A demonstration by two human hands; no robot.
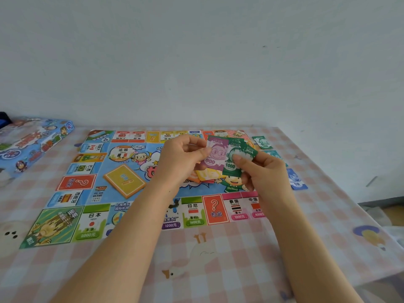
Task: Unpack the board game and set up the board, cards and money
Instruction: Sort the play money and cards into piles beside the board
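Game box, its contents hidden, lies well left of the hands, a yellow card deck rests on the board beside the left hand, which pinches a purple 500 note, the right hand pinches green 1000 notes, and a blue 10 note lies just right.

Beyond where I grip, a plain pale wall fills the far side, softly and evenly lit. Below and nearer than my grip spreads a pink-checked cloth printed with cartoon ducks; far to the right, a strip of brownish floor
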